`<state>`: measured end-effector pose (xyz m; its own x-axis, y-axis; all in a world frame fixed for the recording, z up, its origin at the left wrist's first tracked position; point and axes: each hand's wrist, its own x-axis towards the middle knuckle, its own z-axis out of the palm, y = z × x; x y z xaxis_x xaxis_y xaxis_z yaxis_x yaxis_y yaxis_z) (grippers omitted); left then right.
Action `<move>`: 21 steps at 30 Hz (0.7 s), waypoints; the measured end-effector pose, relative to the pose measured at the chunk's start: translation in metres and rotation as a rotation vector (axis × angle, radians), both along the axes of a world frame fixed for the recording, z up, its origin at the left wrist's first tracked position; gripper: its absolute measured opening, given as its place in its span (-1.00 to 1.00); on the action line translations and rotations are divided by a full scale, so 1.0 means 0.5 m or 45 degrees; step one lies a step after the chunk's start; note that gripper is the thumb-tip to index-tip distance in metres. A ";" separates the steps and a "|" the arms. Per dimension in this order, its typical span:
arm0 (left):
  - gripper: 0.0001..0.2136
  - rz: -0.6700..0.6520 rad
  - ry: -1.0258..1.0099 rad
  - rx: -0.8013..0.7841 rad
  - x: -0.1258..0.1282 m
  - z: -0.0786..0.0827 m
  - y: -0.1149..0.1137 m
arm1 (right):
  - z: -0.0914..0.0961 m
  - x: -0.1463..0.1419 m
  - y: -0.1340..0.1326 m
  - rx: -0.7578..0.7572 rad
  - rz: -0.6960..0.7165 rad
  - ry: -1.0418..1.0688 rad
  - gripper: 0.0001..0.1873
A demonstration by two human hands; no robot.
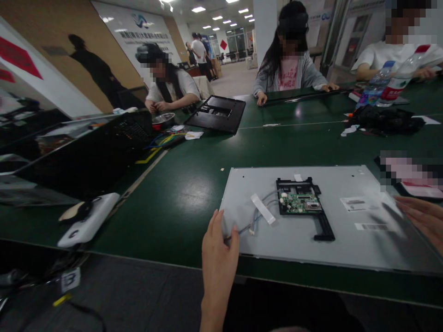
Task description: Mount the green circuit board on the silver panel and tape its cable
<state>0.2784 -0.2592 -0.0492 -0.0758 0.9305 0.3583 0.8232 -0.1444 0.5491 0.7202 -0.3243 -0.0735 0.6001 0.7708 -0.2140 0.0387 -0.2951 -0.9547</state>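
A flat grey LCD panel (304, 246) lies back side up near the table's front edge. On its back sit a black plastic bracket (325, 226) and a green circuit board (299, 203), with thin cables (258, 214) and a white ribbon strip (263, 210) to their left. My left hand (219, 249) is closed loosely around the panel's left edge, its thumb on the near side and its fingers along the rim. At the right edge is my right hand (424, 221), fingers stretched out and partly outside the view. Whether it touches the panel I cannot tell.
A black monitor (83, 157) and a white device (90, 221) are at left. Farther back lies a black plastic cover (218, 113). Bottles (398, 78), a black bag (380, 120) and a phone-like object (411, 177) are at right. Co-workers (287, 69) sit across the green table (180, 198).
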 end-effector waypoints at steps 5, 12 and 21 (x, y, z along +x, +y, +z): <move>-0.60 0.033 0.136 0.039 -0.006 -0.006 0.008 | 0.006 -0.020 0.001 -0.022 0.016 0.026 -0.63; -0.64 0.263 0.398 0.166 -0.008 0.003 -0.002 | 0.033 -0.087 0.013 -0.056 0.067 0.023 -0.69; -0.71 0.175 0.390 0.207 0.016 -0.005 -0.091 | 0.031 -0.160 0.035 -0.058 0.330 -0.265 -0.71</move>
<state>0.2864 -0.3046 -0.0518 -0.0623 0.8480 0.5263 0.9636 -0.0862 0.2530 0.6400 -0.3066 -0.0580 0.4195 0.8961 -0.1451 0.3110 -0.2920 -0.9044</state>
